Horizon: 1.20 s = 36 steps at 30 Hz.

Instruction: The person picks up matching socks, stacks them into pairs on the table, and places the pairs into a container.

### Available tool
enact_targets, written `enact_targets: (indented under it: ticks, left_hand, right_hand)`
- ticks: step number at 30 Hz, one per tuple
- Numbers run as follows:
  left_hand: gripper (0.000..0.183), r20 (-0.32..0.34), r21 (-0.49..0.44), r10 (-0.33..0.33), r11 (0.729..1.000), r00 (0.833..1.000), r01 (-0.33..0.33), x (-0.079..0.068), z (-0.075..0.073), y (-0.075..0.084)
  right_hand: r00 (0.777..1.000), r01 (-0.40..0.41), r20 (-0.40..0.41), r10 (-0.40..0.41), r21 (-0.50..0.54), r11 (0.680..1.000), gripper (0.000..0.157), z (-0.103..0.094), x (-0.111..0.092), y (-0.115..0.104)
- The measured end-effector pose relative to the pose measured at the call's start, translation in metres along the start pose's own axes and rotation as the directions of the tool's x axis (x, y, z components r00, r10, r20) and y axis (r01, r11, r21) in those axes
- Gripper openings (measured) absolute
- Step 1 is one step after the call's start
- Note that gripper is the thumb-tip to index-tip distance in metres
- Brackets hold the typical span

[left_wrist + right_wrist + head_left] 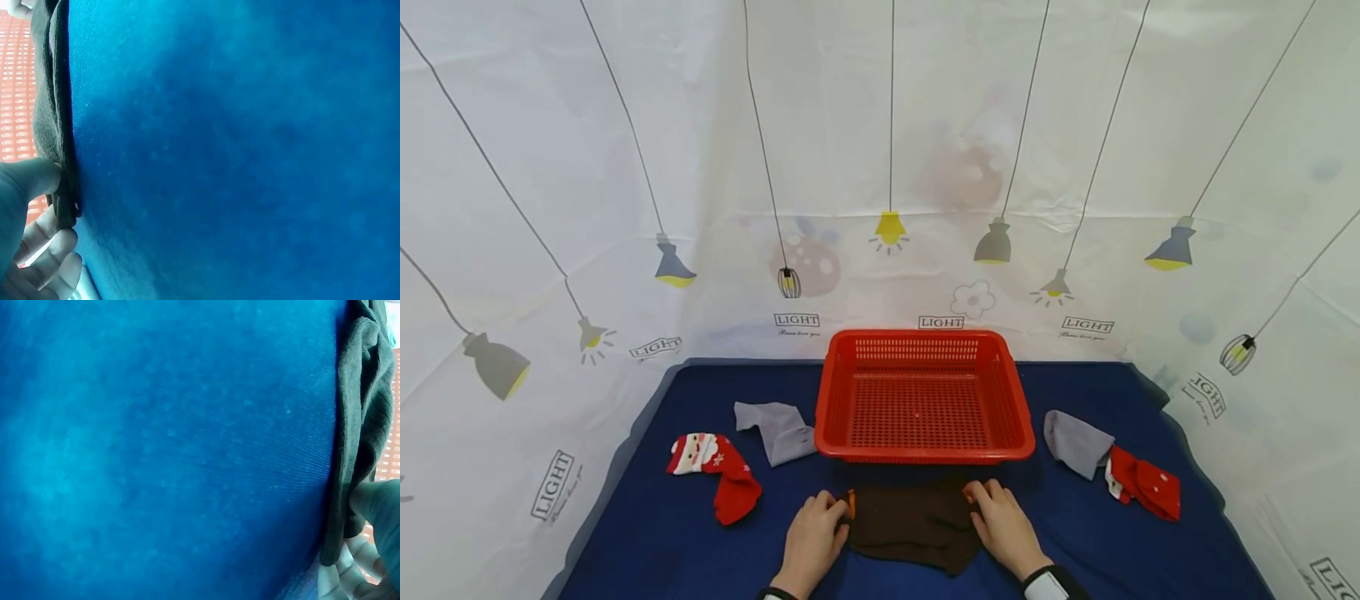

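Observation:
A dark brown sock [910, 523] with small orange patches at both ends lies stretched sideways in front of the red basket. My left hand [814, 533] pinches its left end; in the left wrist view the thumb [39, 177] presses the cloth against the fingers below. At the opposite end, my right hand [1006, 527] grips the fabric between thumb and fingers. The right wrist view shows the brown cloth [359, 425] in folded layers at that end.
Behind the sock stands a red plastic basket [925, 455]. A grey sock [778, 432] and a red Santa sock [736, 483] lie to the left; another grey sock [1075, 443] and a bunched red sock [1150, 487] lie to the right. Dark blue cloth [677, 550] covers the table.

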State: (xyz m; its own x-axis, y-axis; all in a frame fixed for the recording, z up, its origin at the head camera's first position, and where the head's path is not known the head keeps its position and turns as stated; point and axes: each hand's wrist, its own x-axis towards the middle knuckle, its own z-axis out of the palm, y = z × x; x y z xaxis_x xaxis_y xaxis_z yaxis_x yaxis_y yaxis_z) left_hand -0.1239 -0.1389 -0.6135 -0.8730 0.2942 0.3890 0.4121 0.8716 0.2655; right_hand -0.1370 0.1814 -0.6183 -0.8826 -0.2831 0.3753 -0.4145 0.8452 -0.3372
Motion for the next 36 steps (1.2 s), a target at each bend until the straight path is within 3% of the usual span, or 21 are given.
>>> enact_targets:
  ticks: [8,13,21,28,36]
  left_hand:
    - [0.026,0.036,0.018,-0.007,1.0,0.999,0.006,0.004,0.0,-0.001]
    - [0.027,0.069,0.046,0.003,0.999,0.998,-0.006,0.003,-0.003,0.001]
    - [0.035,0.176,0.044,-0.001,0.999,0.984,-0.007,0.001,-0.012,0.003]
    - [0.036,0.167,0.058,0.023,0.998,0.986,-0.033,0.001,-0.01,0.001]
    - [0.035,0.129,0.071,0.055,0.995,0.99,-0.065,0.004,-0.007,-0.002]
  right_hand:
    - [0.997,0.057,-0.049,-0.058,-0.034,0.998,0.042,0.004,0.002,-0.002]
    - [0.997,0.056,-0.042,-0.058,-0.053,0.997,0.04,0.003,0.001,-0.003]
    - [0.997,0.073,0.003,-0.073,-0.078,0.994,0.043,-0.006,-0.006,-0.002]
    - [0.992,0.123,0.0,-0.124,-0.118,0.985,0.049,-0.006,-0.009,0.003]
    - [0.991,0.131,0.004,-0.132,-0.124,0.984,0.043,-0.004,-0.003,0.006]
